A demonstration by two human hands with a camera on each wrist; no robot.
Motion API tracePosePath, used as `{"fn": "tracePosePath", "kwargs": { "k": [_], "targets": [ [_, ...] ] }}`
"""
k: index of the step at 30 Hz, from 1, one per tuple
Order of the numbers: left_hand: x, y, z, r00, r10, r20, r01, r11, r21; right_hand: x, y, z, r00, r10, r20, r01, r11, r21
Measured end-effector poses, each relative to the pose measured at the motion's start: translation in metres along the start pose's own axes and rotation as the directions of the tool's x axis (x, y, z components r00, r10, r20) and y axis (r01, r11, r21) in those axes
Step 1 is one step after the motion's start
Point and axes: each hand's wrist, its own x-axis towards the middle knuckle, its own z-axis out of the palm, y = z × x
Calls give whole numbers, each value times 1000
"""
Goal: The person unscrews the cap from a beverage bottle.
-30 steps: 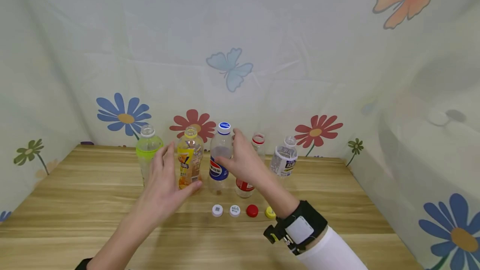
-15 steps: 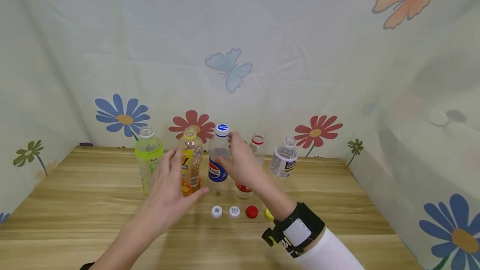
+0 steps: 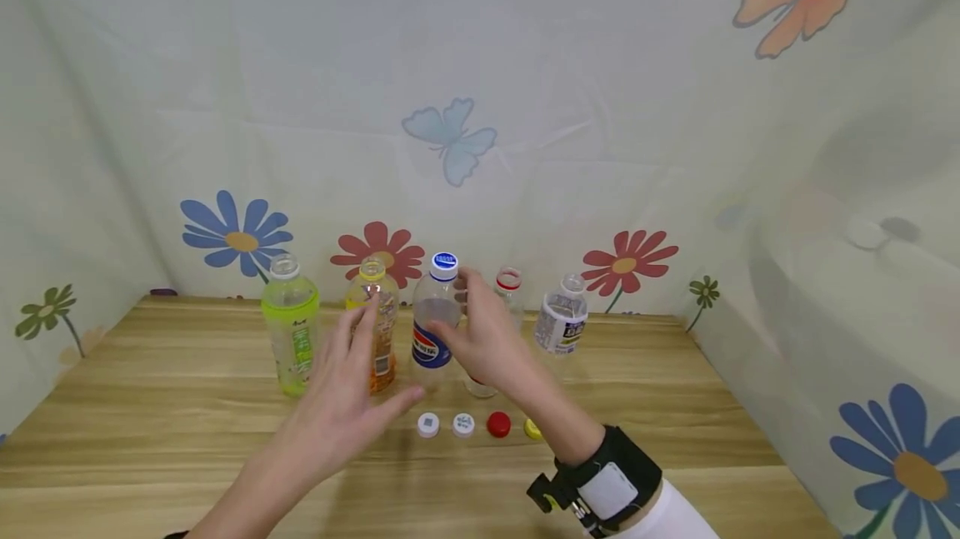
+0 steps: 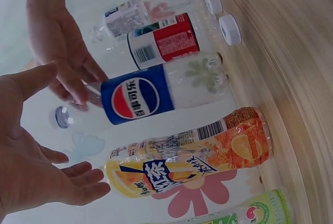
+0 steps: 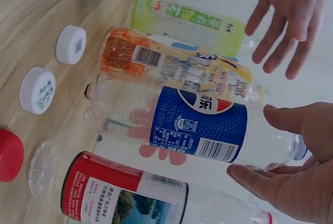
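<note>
A clear cola bottle (image 3: 432, 322) with a blue Pepsi label and a white-and-blue cap stands upright among several bottles. My right hand (image 3: 491, 335) holds it loosely at the shoulder. In the right wrist view, its thumb (image 5: 283, 117) lies on one side and the fingers (image 5: 255, 182) on the other. My left hand (image 3: 341, 397) is held up with spread fingers, in front of an uncapped juice bottle (image 4: 192, 154) with a yellow and orange label. It holds nothing; in the left wrist view its fingertips (image 4: 101, 182) are right by that bottle's upper part.
An uncapped green-labelled bottle (image 3: 291, 339) stands at the left. To the right are a red-labelled bottle (image 5: 125, 190), partly behind my right arm, and a small clear bottle (image 3: 561, 324). Loose caps lie in front: white (image 3: 428, 425), white (image 3: 463, 425), red (image 3: 498, 424) and yellow (image 3: 532, 429).
My right fingers have come in closer against the cola bottle. My left hand has shifted right and down, uncovering the green-labelled bottle. The bottles stay standing; the head view shifts slightly.
</note>
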Motion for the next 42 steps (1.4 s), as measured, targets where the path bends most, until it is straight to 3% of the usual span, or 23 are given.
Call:
{"fn": "tracePosePath", "kwargs": {
  "k": [6, 13, 19, 29, 36, 42],
  "targets": [
    [1, 3, 1, 1000, 5, 31, -5, 1000, -20, -17, -3, -17, 998, -41, -37, 45, 992, 122],
    [2, 6, 4, 998, 16, 65, -14, 999, -30, -38, -1, -29, 997, -69, -14, 71, 981, 178],
    [1, 11, 4, 994, 21, 103, -15, 998, -59, -58, 1, -35, 996, -88, -3, 84, 944, 318],
    [0, 20, 9, 987, 65, 145, -54, 996, -77, -81, 2, -37, 993, -120, -3, 109, 885, 453],
    [-3, 25, 11, 967, 43, 252, -8, 991, -135, -90, 5, -34, 989, -146, -10, 133, 866, 482],
    [-6, 25, 12, 958, 111, 266, -65, 982, -176, -93, 5, -31, 985, -170, -4, 148, 845, 513]
  ]
}}
